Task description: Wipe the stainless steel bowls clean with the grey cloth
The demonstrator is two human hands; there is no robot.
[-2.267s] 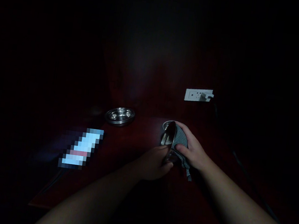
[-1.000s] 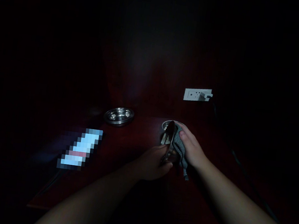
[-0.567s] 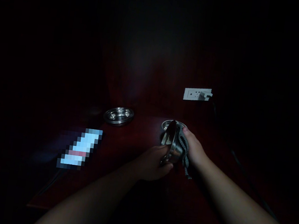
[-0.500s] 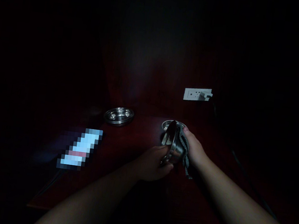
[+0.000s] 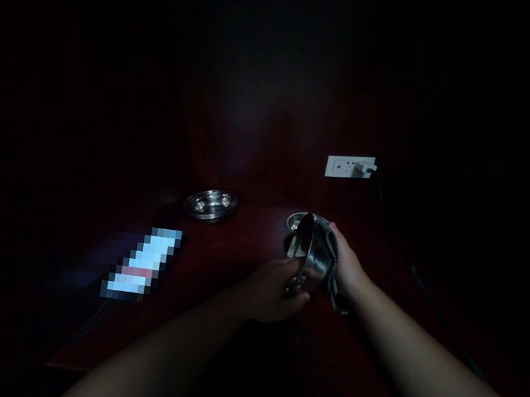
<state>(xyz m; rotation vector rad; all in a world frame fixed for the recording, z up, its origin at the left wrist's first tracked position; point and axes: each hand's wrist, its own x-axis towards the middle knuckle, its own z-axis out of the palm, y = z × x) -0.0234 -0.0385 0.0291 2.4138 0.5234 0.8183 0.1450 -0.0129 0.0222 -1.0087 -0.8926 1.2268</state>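
Observation:
My left hand (image 5: 277,291) grips the near rim of a shiny steel bowl (image 5: 319,261), which is tipped on its side with its opening to the left. On the bowl's outer base, my right hand (image 5: 348,261) presses a dark grey cloth (image 5: 334,266); its fingers are closed around the cloth and partly hidden behind it. A loose corner of the cloth hangs below the palm. Behind the held bowl, a second steel bowl (image 5: 295,219) rests on the table, mostly covered from view.
Several nested steel bowls (image 5: 212,206) stand at the back left of the dark red table (image 5: 235,237). A lit, pixelated screen (image 5: 147,261) lies at the left, with a cable running below it. On the wall is a white socket (image 5: 340,167) with a plug in it.
My right hand and the cloth have shifted slightly to the right and down, and the bowl has turned a little. My left hand keeps its hold on the rim.

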